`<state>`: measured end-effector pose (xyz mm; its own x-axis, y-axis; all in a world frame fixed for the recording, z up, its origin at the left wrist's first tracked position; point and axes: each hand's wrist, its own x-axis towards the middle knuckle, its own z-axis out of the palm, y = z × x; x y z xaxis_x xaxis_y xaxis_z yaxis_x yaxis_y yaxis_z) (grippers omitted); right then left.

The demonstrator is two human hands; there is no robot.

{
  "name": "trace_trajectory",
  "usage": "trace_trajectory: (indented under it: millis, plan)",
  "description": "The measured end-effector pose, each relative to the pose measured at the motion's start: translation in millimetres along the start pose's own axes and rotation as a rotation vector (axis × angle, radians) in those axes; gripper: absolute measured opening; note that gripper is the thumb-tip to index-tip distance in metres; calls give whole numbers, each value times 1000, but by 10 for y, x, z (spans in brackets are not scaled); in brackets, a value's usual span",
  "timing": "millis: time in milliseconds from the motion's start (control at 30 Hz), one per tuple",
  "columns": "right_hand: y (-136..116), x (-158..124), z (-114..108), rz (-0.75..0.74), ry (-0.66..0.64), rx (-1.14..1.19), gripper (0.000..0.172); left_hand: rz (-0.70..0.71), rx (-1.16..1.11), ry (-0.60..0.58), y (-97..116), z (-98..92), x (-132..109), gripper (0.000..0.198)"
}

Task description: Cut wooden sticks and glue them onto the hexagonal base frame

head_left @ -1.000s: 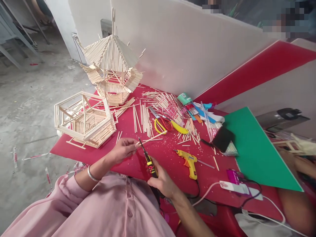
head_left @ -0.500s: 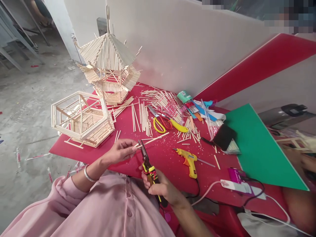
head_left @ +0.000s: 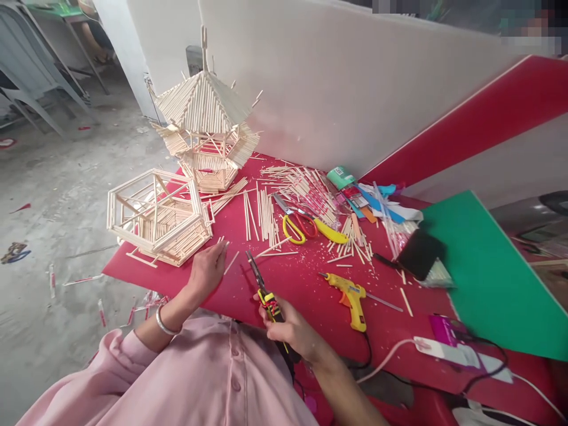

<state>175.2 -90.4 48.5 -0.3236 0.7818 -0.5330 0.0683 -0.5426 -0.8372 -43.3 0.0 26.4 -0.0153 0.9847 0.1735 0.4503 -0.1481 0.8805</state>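
Observation:
My left hand (head_left: 207, 271) is at the table's near edge with its fingers together; small stick ends show at its fingertips, and whether it grips them is unclear. A short wooden stick (head_left: 231, 263) lies just right of it. My right hand (head_left: 290, 331) is wrapped round black and yellow pliers (head_left: 268, 299), whose jaws point up and away over the red table. Longer sticks (head_left: 277, 254) lie beyond the jaws. At the left stands an open hexagonal stick frame (head_left: 155, 236), and behind it a stick pavilion with a pointed roof (head_left: 202, 106).
Scissors (head_left: 295, 228), a yellow-handled tool (head_left: 331, 232) and loose sticks (head_left: 266, 216) lie mid-table. To the right are a yellow glue gun (head_left: 352, 299), a black phone-like object (head_left: 420, 254), a green board (head_left: 497, 278) and a white power strip (head_left: 446, 350) with cables.
My left hand has moved away from the plier jaws, leaving the stick it held there. The pliers remain in my right hand. The camera view has shifted slightly.

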Motion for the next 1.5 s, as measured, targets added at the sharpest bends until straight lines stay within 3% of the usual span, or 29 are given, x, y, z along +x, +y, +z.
trace_trajectory:
  millis: [233,467,600,767,867,1000,1100,1167,1333,1433,1500]
  plan:
    - [-90,-141,-43,-91,141,-445,49,-167,-360,-105,144,127,107,27]
    - [-10,-206,-114,-146,228,-595,55,-7,-323,-379,498,303,320,25]
    - [14,-247,-147,-156,276,-693,57,63,-279,-397,660,352,389,24]
    - [17,-296,-200,-132,374,-990,55,64,-248,-391,696,312,425,25]
    - [-62,-297,-290,-210,564,-1298,60,-111,-342,-463,678,240,432,34]
    - [-295,-277,-524,-407,866,-1685,50,-582,-675,-758,682,169,411,36]
    - [-477,-259,-721,-511,915,-1739,42,-924,-839,-846,715,180,366,30]
    - [-564,-246,-817,-549,871,-1706,40,-1057,-930,-849,738,204,332,34]
    - [-661,-220,-892,-578,763,-1684,41,-1089,-1096,-940,696,238,270,18]
    - [-685,-243,-900,-611,771,-1726,44,-974,-1063,-979,595,300,205,18]
    - [-692,-283,-920,-610,845,-1793,47,-835,-1024,-909,521,409,126,27]
